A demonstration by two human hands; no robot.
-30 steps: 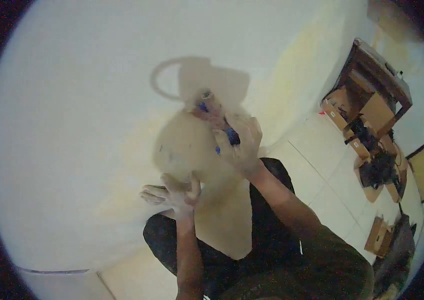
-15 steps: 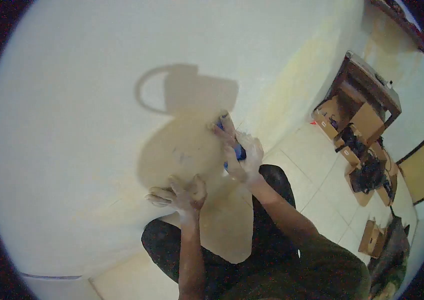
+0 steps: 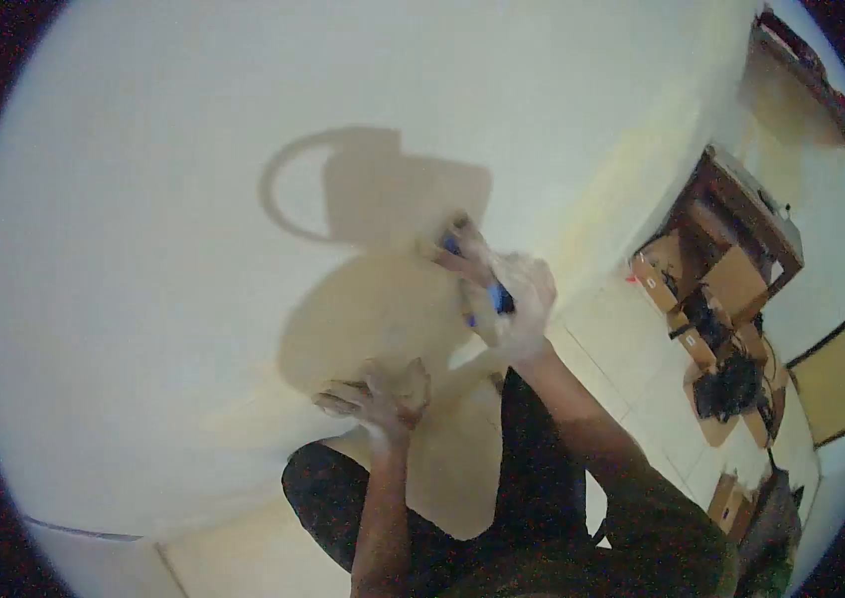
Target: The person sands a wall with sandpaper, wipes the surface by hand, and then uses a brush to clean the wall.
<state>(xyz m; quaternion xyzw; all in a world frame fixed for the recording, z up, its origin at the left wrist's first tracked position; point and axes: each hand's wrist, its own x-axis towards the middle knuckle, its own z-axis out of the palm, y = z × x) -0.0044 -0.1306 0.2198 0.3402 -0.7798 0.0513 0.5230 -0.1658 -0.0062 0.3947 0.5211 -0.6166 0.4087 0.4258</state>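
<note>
My right hand (image 3: 522, 289) is closed around a small blue tool (image 3: 501, 298), most of it covered by my fingers. It is held close to the white wall (image 3: 163, 199), fingers pointing up and left; motion blur hides the tool's exact kind. Lower and to the left, my left hand (image 3: 378, 401) has its fingers and thumb apart with nothing visible between them, near the wall's surface. Both hands look dusted with pale powder. A mug-like shadow and a round shadow fall on the wall around them.
My bent knees (image 3: 328, 493) are close to the wall's base. On the right, a wooden cabinet (image 3: 741, 199) stands by open cardboard boxes (image 3: 738, 281) with dark items on the tiled floor (image 3: 632, 369). A shelf (image 3: 816, 80) is mounted at the upper right.
My right hand has shifted right and slightly down with the blue tool. My left hand has moved a little right. The view has turned slightly, so the cabinet and shelf appear lower.
</note>
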